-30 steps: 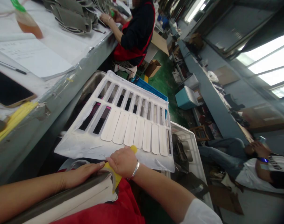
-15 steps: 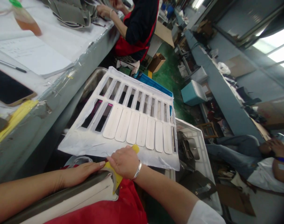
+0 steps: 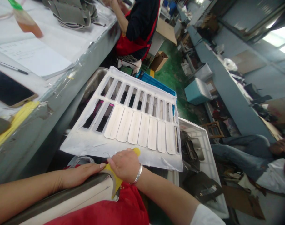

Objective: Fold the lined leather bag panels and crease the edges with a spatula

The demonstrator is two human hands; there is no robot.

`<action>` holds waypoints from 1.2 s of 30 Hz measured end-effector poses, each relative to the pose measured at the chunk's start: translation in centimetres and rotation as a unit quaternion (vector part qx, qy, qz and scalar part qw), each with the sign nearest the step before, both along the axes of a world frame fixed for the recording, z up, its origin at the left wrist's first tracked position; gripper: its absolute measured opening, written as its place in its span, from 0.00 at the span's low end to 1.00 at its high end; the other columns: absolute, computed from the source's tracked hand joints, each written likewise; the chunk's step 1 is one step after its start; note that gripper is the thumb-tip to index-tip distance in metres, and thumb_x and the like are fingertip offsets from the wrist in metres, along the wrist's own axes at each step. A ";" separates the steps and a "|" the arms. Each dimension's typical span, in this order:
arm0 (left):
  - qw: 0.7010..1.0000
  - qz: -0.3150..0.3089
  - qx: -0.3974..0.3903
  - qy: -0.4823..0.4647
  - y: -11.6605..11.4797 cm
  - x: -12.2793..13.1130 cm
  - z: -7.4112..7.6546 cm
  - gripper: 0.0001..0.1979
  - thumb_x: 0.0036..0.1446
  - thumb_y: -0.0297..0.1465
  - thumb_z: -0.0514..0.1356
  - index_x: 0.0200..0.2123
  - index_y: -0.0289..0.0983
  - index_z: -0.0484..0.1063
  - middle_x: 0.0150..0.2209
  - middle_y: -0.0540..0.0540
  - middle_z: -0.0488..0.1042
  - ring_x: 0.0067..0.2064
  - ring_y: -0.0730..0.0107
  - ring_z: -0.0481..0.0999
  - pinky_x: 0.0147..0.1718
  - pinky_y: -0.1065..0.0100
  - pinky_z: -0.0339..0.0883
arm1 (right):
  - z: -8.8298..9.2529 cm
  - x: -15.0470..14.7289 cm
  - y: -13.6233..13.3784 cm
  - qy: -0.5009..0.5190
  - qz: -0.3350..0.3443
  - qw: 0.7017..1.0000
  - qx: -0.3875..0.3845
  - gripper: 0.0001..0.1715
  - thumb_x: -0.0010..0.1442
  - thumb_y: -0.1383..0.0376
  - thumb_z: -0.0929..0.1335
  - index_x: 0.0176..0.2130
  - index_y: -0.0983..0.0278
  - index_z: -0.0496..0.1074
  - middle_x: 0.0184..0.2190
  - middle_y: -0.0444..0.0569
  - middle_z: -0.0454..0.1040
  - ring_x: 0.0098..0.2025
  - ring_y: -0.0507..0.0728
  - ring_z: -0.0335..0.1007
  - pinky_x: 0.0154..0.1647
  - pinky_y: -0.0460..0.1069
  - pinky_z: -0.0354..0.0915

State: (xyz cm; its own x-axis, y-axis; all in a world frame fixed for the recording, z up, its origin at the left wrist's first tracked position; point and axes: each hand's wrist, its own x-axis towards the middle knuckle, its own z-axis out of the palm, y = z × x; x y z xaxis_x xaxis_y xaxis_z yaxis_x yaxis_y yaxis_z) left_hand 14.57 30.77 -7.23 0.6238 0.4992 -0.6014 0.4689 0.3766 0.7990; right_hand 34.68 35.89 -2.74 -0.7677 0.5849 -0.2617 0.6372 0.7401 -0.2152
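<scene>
My left hand (image 3: 82, 175) lies flat with fingers stretched along the top of a dark grey-green leather piece (image 3: 62, 195) with a cream side, perhaps a bag, which rests on my lap. My right hand (image 3: 126, 165) is closed around a yellow piece (image 3: 117, 181) that curves over the near end of the leather piece. A rounded yellow end (image 3: 136, 152) sticks out above this fist; whether it is a tool or folded material I cannot tell. The left fingertips are close to the right thumb. My red apron (image 3: 105, 214) lies below.
A white slotted frame (image 3: 91, 143) with several pale strips (image 3: 133, 127) lies just ahead. Left is a table edge (image 3: 86, 65) with a phone (image 3: 11, 89), notebook (image 3: 34, 54) and bottle (image 3: 27, 23). Right stands a white crate (image 3: 217, 162) holding dark bags. A co-worker (image 3: 140, 28) sits beyond.
My hands keep nearly the same pose and grip. The view has shifted slightly, and the co-worker's hands at the top have moved up towards the picture's edge.
</scene>
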 end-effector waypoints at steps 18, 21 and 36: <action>0.999 -0.019 -0.011 -0.032 0.1 -0.4 3.0 0.31 0.62 0.50 0.39 0.57 0.40 0.63 0.56 0.51 0.68 0.58 0.64 0.63 0.59 0.69 0.48 | 0.3 -1.2 -0.7 0.003 0.032 0.999 -0.010 0.29 0.67 0.56 0.50 0.33 0.62 0.72 0.31 0.47 0.77 0.32 0.55 0.71 0.35 0.53 0.57; 0.999 -0.034 0.011 -0.013 0.0 -0.8 3.8 0.31 0.62 0.49 0.39 0.59 0.39 0.61 0.58 0.50 0.65 0.59 0.64 0.63 0.59 0.69 0.47 | 0.1 -2.3 0.0 0.013 0.072 0.997 -0.019 0.28 0.66 0.55 0.52 0.33 0.62 0.73 0.32 0.47 0.77 0.34 0.56 0.72 0.35 0.53 0.59; 0.955 0.090 0.188 0.211 -6.4 -2.6 7.1 0.33 0.60 0.51 0.41 0.59 0.35 0.61 0.60 0.45 0.63 0.60 0.60 0.61 0.61 0.63 0.48 | 3.1 -4.4 2.3 0.047 0.073 0.996 -0.022 0.35 0.65 0.48 0.49 0.35 0.63 0.74 0.36 0.53 0.76 0.41 0.61 0.72 0.38 0.55 0.66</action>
